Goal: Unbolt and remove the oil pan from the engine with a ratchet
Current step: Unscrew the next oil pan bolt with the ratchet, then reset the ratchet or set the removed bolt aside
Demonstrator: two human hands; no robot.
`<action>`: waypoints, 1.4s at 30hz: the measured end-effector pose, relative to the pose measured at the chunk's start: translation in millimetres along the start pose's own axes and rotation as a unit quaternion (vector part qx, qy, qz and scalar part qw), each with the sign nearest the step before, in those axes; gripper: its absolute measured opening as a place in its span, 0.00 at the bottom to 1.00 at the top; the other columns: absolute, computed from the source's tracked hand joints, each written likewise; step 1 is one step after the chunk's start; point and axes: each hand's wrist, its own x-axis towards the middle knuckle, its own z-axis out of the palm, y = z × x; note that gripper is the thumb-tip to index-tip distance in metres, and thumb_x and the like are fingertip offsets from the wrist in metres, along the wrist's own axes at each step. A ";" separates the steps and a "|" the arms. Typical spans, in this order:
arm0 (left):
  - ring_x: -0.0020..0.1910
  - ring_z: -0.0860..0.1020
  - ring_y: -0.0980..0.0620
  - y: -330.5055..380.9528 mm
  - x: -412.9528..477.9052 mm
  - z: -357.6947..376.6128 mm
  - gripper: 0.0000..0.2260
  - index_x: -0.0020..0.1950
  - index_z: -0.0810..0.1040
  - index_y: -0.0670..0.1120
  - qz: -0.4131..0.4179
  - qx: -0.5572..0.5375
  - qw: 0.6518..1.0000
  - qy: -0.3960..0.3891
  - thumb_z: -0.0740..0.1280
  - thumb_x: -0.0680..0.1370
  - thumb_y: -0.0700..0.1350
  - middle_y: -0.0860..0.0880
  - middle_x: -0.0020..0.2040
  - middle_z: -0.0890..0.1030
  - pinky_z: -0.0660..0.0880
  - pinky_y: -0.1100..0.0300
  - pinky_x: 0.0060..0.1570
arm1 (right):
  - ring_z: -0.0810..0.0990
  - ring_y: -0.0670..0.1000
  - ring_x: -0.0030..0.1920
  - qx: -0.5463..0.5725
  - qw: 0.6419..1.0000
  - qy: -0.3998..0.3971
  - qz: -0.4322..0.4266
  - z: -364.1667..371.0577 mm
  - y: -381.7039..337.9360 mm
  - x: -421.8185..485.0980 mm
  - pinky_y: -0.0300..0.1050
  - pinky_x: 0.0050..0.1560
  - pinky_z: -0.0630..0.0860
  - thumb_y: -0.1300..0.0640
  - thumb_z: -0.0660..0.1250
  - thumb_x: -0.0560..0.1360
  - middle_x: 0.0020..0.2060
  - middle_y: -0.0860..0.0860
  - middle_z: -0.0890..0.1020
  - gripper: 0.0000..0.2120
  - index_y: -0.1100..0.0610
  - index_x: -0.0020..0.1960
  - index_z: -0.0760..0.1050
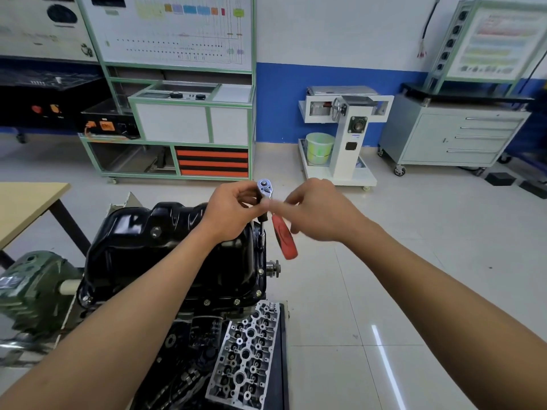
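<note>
A glossy black oil pan [165, 255] sits on top of the upturned engine [189, 327], with small bolts along its rim. A ratchet [264, 187] with a chrome head and a red handle [284, 236] stands on a long extension over a bolt at the pan's far right corner. My left hand [232, 210] pinches the extension just under the ratchet head. My right hand [316, 210] is blurred beside the head, its fingers by the upper handle; whether it grips the handle is unclear.
A bare aluminium cylinder head [245, 350] lies on the stand in front of the engine. A green gearbox [32, 294] is at the left, under a wooden table [26, 202]. Training benches, a white engine stand [346, 137] and a grey drawer cabinet [453, 137] line the far wall.
</note>
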 end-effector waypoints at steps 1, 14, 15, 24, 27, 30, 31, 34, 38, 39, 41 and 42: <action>0.44 0.86 0.53 0.5 -0.1 0.1 0.12 0.55 0.84 0.46 0.000 0.006 1.000 -0.002 0.75 0.75 0.33 0.47 0.47 0.87 0.81 0.62 0.49 | 0.76 0.42 0.24 0.068 0.998 0.013 0.010 -1.9 4.7 5.0 0.42 0.31 0.74 0.26 0.59 0.70 0.26 0.44 0.82 0.33 0.54 0.34 0.84; 0.45 0.84 0.63 11.1 8.2 -10.0 0.20 0.50 0.82 0.57 0.002 -0.001 0.998 0.058 0.73 0.74 0.30 0.64 0.42 0.85 0.77 0.71 0.47 | 0.82 0.57 0.47 -0.024 0.990 -0.140 0.025 113.6 59.6 45.5 0.52 0.52 0.80 0.53 0.71 0.73 0.47 0.55 0.83 0.16 0.60 0.58 0.79; 0.44 0.84 0.63 11.1 9.1 -12.5 0.20 0.51 0.83 0.57 0.004 -0.002 0.998 0.063 0.73 0.75 0.30 0.64 0.42 0.85 0.77 0.70 0.47 | 0.82 0.59 0.49 -0.028 0.988 -0.146 0.035 122.4 59.8 47.3 0.54 0.53 0.79 0.53 0.71 0.74 0.49 0.56 0.82 0.17 0.59 0.60 0.78; 0.46 0.84 0.59 4.5 13.8 -36.5 0.18 0.51 0.83 0.56 0.014 0.008 0.996 0.089 0.73 0.75 0.32 0.64 0.44 0.85 0.79 0.64 0.53 | 0.80 0.61 0.46 -0.115 0.988 -0.107 0.003 142.2 62.9 66.7 0.53 0.47 0.79 0.53 0.68 0.76 0.47 0.57 0.82 0.11 0.58 0.55 0.78; 0.44 0.84 0.62 1.7 16.4 -39.7 0.17 0.52 0.83 0.54 0.018 0.011 0.996 0.085 0.73 0.75 0.32 0.65 0.42 0.85 0.77 0.71 0.47 | 0.81 0.62 0.45 -0.099 0.988 -0.118 -0.007 139.4 59.9 67.3 0.56 0.48 0.79 0.56 0.66 0.77 0.47 0.58 0.81 0.11 0.61 0.56 0.77; 0.43 0.83 0.64 0.3 19.7 -43.3 0.15 0.52 0.83 0.53 0.017 0.012 0.997 0.078 0.74 0.75 0.32 0.66 0.42 0.84 0.76 0.72 0.47 | 0.80 0.59 0.39 -0.073 0.991 -0.108 -0.016 124.5 57.2 70.5 0.53 0.41 0.77 0.58 0.67 0.77 0.37 0.55 0.80 0.08 0.55 0.39 0.77; 0.43 0.83 0.64 0.4 21.7 -46.4 0.15 0.52 0.83 0.54 0.014 0.013 0.997 0.077 0.74 0.75 0.33 0.66 0.42 0.84 0.76 0.72 0.47 | 0.79 0.52 0.34 -0.058 0.993 -0.099 -0.024 116.1 55.0 71.9 0.49 0.38 0.75 0.58 0.68 0.77 0.31 0.50 0.78 0.16 0.51 0.32 0.72; 0.43 0.83 0.64 3.1 30.7 -63.9 0.15 0.50 0.83 0.54 0.009 0.011 0.996 0.087 0.74 0.75 0.33 0.63 0.42 0.85 0.76 0.70 0.49 | 0.73 0.37 0.26 0.040 0.996 -0.059 -0.055 81.8 39.5 75.9 0.29 0.31 0.66 0.61 0.71 0.76 0.20 0.38 0.73 0.25 0.43 0.27 0.66; 0.40 0.82 0.65 12.4 39.0 -109.7 0.15 0.49 0.83 0.52 0.021 0.005 0.992 0.126 0.75 0.75 0.32 0.63 0.41 0.84 0.76 0.71 0.47 | 0.75 0.37 0.30 0.203 0.973 -0.080 -0.075 44.2 -0.5 83.3 0.27 0.34 0.69 0.62 0.72 0.76 0.29 0.38 0.81 0.08 0.50 0.43 0.82; 0.40 0.82 0.65 13.9 38.6 -125.5 0.15 0.49 0.83 0.53 0.023 0.010 0.990 0.142 0.75 0.74 0.32 0.63 0.41 0.84 0.76 0.71 0.46 | 0.75 0.38 0.32 0.232 0.964 -0.095 -0.087 40.7 -15.3 85.8 0.28 0.35 0.70 0.62 0.72 0.76 0.31 0.41 0.82 0.07 0.50 0.46 0.83; 0.41 0.83 0.62 13.6 34.0 -161.8 0.15 0.49 0.83 0.54 0.017 0.018 0.983 0.181 0.75 0.74 0.33 0.59 0.42 0.85 0.77 0.70 0.46 | 0.77 0.42 0.34 0.275 0.947 -0.121 -0.112 43.9 -48.2 92.8 0.33 0.36 0.73 0.62 0.72 0.76 0.36 0.50 0.85 0.07 0.50 0.48 0.84; 0.43 0.84 0.59 11.8 29.2 -182.1 0.14 0.49 0.83 0.54 0.012 0.024 0.979 0.203 0.76 0.75 0.35 0.56 0.43 0.86 0.78 0.69 0.46 | 0.77 0.43 0.35 0.292 0.939 -0.135 -0.122 49.9 -65.9 97.4 0.36 0.37 0.74 0.61 0.73 0.76 0.38 0.53 0.85 0.07 0.49 0.48 0.85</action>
